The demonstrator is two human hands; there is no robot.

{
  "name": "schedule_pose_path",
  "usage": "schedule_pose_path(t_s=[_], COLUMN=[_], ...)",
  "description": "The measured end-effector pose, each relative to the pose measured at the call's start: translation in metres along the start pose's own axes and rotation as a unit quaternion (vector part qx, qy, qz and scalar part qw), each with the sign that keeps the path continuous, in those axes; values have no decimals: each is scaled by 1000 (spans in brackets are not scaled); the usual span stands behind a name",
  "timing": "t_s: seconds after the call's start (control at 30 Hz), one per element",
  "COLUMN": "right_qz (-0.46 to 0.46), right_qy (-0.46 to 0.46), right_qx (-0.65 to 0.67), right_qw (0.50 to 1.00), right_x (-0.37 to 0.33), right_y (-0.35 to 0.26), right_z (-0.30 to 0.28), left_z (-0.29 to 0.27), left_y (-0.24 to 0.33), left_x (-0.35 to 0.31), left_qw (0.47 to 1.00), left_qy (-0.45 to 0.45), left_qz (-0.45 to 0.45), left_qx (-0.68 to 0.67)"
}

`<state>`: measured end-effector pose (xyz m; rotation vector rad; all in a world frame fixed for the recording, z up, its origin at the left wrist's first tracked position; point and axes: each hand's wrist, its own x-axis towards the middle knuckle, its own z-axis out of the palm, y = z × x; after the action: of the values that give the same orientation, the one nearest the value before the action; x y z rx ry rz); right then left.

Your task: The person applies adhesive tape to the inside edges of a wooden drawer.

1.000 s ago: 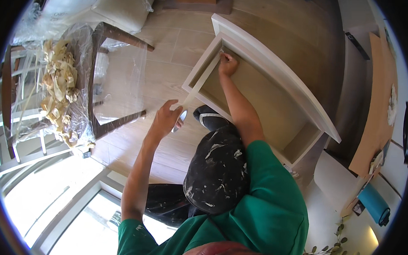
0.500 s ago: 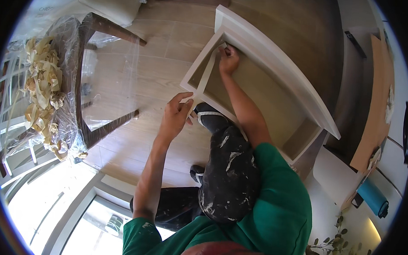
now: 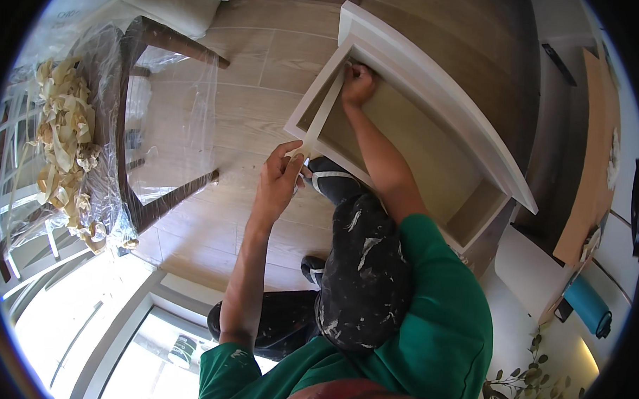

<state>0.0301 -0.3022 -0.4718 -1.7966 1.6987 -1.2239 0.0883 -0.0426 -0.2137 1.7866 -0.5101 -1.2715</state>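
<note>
A white drawer (image 3: 443, 88) with a long front panel lies tilted on the floor ahead of me, its open side up. From its far left inner corner a pale strip of masking tape (image 3: 323, 116) runs taut along the left inner side toward me. My left hand (image 3: 274, 184) pinches the near end of the strip, outside the drawer and above my dark shoe. Inside the drawer, my right hand (image 3: 359, 85) has its fingers bunched at the far left corner, on the strip's other end; the fingertips are partly hidden.
At left stands a dark wooden chair (image 3: 128, 122) wrapped in clear plastic film, with crumpled used tape (image 3: 65, 134) heaped on it. Right of the drawer are a brown board (image 3: 587, 159), a teal cylinder (image 3: 587, 307) and a leafy plant (image 3: 531, 376). My paint-spotted knee (image 3: 362, 285) is close to the drawer.
My right fingers have moved slightly farther into the corner and closed up. My left fingers have drawn together on the strip. The whole view has shifted a little.
</note>
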Motion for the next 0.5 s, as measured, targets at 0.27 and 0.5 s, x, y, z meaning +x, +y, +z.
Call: schedule_pose_path(t_s=[0.27,0.5], right_qz=[-4,37], right_qy=[20,12], right_qx=[15,12], right_qw=[1000,999], right_x=[-5,-7], right_y=[-10,-7], right_z=[1,7], left_z=[-8,-8], left_y=[-8,-3], left_x=[6,5], left_qw=[1000,999], left_qy=[24,30], left_qz=[9,7], left_qx=[-13,-16])
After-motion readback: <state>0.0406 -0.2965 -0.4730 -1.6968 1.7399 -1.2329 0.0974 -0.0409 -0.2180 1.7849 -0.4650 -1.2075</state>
